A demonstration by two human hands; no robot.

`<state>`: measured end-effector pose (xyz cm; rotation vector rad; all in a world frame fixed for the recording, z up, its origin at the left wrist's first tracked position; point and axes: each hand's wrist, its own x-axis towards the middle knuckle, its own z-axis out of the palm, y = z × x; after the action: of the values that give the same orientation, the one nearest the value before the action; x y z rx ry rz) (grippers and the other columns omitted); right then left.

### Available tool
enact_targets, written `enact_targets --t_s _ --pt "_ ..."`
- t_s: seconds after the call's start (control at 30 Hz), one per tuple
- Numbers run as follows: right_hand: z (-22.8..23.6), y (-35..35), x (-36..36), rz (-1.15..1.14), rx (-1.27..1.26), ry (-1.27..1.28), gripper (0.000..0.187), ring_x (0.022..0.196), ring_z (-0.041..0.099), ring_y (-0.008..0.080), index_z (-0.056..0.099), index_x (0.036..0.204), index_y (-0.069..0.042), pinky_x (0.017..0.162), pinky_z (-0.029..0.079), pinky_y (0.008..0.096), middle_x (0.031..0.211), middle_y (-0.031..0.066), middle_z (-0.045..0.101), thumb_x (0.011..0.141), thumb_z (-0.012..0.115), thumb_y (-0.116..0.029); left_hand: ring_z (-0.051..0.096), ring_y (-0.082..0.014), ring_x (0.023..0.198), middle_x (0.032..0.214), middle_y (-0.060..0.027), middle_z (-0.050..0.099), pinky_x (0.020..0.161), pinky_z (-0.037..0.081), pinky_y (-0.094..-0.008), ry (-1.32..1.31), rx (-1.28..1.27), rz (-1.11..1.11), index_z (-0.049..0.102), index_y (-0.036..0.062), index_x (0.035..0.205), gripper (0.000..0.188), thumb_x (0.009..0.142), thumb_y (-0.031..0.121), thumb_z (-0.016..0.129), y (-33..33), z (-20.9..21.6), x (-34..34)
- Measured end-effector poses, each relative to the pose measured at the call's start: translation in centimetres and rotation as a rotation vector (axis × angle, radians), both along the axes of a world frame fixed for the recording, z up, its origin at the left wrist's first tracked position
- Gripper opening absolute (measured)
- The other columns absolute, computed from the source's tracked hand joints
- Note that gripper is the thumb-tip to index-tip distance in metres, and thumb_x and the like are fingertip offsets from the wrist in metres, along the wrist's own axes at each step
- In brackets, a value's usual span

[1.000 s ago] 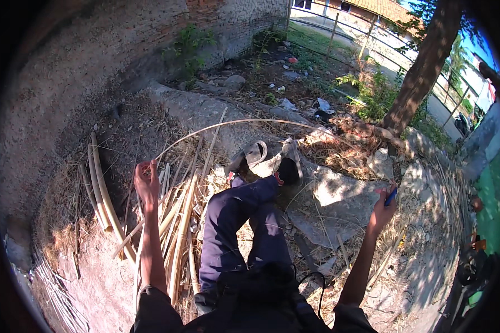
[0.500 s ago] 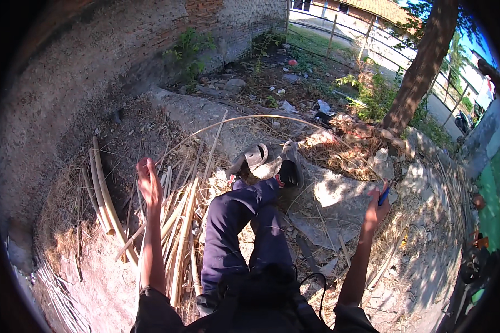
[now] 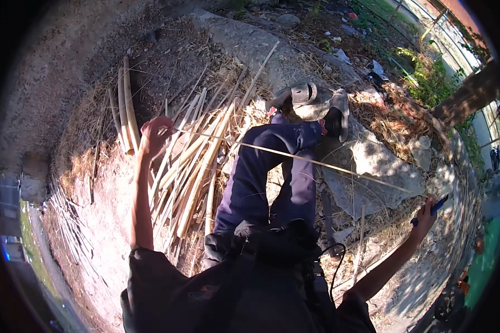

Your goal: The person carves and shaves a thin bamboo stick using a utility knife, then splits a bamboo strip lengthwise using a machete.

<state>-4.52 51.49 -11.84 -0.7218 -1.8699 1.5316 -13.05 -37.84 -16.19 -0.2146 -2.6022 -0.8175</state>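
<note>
A long thin bamboo strip point(image 3: 294, 154) stretches nearly straight across my legs point(image 3: 272, 161). My left hand point(image 3: 158, 132) is closed on its left end, fingers curled into a pinch, above a pile of split bamboo point(image 3: 197, 161). Over at the right, my right hand point(image 3: 426, 215) is closed round a small blue tool point(image 3: 439, 205), whose dark end shows below the fingers; its exact kind cannot be made out. The strip's far right end fades out close to this hand, and I cannot tell whether they touch.
Thicker bamboo poles point(image 3: 129, 105) lie left of the pile. Past my shoes point(image 3: 334, 116) are a stone ledge point(image 3: 244, 44) and dry fibres point(image 3: 380, 116). A tree trunk point(image 3: 472, 91) stands at the far right, and a rough wall point(image 3: 83, 50) rises at the left.
The strip was arched high beyond my feet; now it is lower and nearly straight across my legs. My right hand has moved outward to the right. The whole view has tilted.
</note>
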Motion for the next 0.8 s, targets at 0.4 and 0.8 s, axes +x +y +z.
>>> enact_targets --t_s 0.4,0.8 --pt "-3.5 -1.9 -4.7 0.167 -0.172 0.017 0.046 0.048 0.035 0.0006 0.065 0.142 -0.01 0.043 0.025 0.0228 0.109 0.0047 0.072 0.112 0.055 -0.042 0.03 -0.0013 0.059 0.066 0.011 0.036 0.054 0.022 -0.0243 -0.295 0.99 0.332 0.062 0.0129 0.087 0.041 0.11 0.046 0.058 -6.2 -12.9 13.1" --pt "-10.0 -3.9 -7.6 0.32 -0.211 -0.166 0.046 0.046 0.032 0.0003 0.065 0.144 -0.009 0.042 0.023 0.0217 0.107 0.0019 0.071 0.111 0.057 -0.041 0.03 -0.0146 0.047 0.06 0.0039 0.035 0.046 0.029 -0.0308 0.619 1.792 1.384 0.048 0.0185 0.079 0.055 0.103 0.069 0.051 -2.7 -28.3 43.1"
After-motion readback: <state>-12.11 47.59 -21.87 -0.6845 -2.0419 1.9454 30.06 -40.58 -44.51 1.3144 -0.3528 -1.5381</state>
